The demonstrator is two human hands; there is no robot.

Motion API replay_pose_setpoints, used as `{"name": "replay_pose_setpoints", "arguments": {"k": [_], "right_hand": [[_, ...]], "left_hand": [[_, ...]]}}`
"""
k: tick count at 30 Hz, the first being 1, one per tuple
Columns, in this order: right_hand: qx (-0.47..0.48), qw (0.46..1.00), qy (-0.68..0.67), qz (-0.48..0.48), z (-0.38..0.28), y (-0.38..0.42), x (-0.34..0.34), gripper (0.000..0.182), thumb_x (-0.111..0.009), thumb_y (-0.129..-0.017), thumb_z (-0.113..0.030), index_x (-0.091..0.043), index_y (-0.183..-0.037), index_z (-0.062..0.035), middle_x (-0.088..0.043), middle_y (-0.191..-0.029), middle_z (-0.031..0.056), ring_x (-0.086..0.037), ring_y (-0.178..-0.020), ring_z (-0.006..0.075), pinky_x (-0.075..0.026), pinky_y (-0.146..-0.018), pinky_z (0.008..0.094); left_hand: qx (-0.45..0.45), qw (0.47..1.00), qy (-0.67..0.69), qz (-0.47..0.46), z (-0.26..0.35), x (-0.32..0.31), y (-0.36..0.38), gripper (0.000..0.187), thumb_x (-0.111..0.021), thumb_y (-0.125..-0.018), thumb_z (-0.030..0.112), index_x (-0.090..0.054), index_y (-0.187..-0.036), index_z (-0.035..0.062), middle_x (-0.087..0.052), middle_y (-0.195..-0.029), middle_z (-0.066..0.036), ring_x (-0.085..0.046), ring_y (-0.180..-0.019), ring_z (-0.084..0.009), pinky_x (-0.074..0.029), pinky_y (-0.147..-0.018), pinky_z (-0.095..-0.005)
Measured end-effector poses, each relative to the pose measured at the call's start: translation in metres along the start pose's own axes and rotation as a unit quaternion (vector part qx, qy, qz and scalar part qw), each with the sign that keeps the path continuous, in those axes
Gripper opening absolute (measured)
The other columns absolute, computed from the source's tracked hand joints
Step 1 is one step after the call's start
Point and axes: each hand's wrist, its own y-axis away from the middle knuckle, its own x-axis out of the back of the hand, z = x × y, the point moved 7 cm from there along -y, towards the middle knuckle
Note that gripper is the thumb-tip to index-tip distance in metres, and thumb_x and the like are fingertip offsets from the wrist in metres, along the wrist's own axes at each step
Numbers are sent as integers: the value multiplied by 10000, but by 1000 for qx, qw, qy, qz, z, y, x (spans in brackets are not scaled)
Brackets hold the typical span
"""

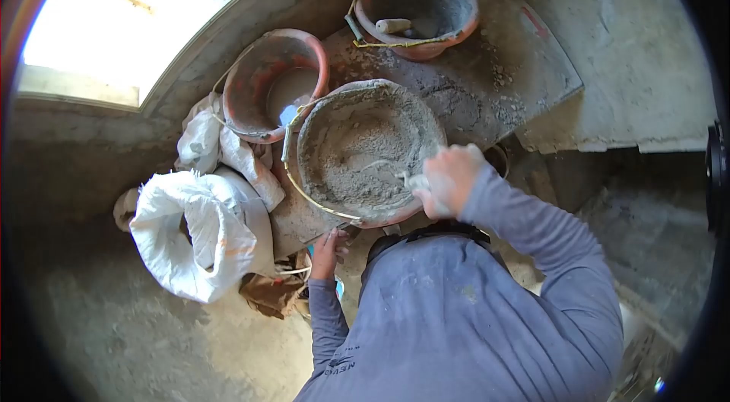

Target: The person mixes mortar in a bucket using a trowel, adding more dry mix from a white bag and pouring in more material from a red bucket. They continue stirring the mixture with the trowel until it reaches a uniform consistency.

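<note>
Your left hand (325, 251) is nearest, just below the near left edge of the middle bucket; its fingers are bent beside something dark, and you can't really tell from here whether that grip holds it. To its left stands a white sack (247, 212), its top rolled open. Your right hand (449, 180) has its grip clenched around a tool (411, 181), which reaches over the right side of the middle bucket (384, 217) into the grey mix (346, 151). Farther left, a red bucket (322, 60) holds murky liquid. Farthest back on the board (536, 60), another bucket (426, 52) has a pale handle (393, 25) inside.
</note>
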Motion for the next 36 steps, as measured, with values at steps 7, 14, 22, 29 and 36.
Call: {"name": "replay_pose_setpoints", "arguments": {"k": [7, 14, 22, 29, 36], "right_hand": [[95, 984, -102, 116, 41, -14, 20, 277, -733, -873, -327, -756, -944, -60, -713, -936, 150, -718, -855, 338, -561, -763, 451], [123, 873, -340, 328, 117, 29, 13, 445, -634, -902, -93, -617, -1336, 6, -666, -1157, 203, -642, -1050, 363, -513, -938, 425], [14, 887, -337, 315, 159, 53, -24, 607, -654, -914, -140, -493, -1486, -16, -644, -1167, 172, -624, -1005, 298, -507, -852, 388], [-41, 901, -270, 338, 156, 83, -65, 675, -675, -929, -179, -432, -1549, -67, -640, -1128, 143, -603, -923, 243, -518, -792, 369], [-108, 934, -290, 181, 110, 86, -115, 678, -705, -852, -126, -472, -1482, -32, -636, -1162, 236, -615, -1095, 403, -495, -945, 483]], "left_hand": [[-57, 994, 18, 93, 50, -40, 49, 401, -520, -1064, 408, -693, -1114, 49, -744, -1034, -65, -656, -701, -123, -458, -523, -254], [-290, 894, 119, 321, 143, 11, 102, 275, -562, -1059, 278, -662, -955, 44, -515, -618, 19, -491, -517, -77, -384, -487, -238], [-225, 865, -17, 449, 265, 116, -42, 462, -690, -946, 405, -643, -1068, -38, -679, -970, -145, -670, -745, -214, -584, -580, -341], [-156, 905, 176, 354, 241, 152, -223, 561, -740, -910, 342, -608, -1287, -52, -695, -1082, -176, -719, -918, -344, -604, -702, -495], [-131, 867, 386, 287, 263, 129, -183, 232, -686, -909, 133, -641, -1080, -17, -637, -943, -129, -623, -756, -272, -534, -718, -462]]}}
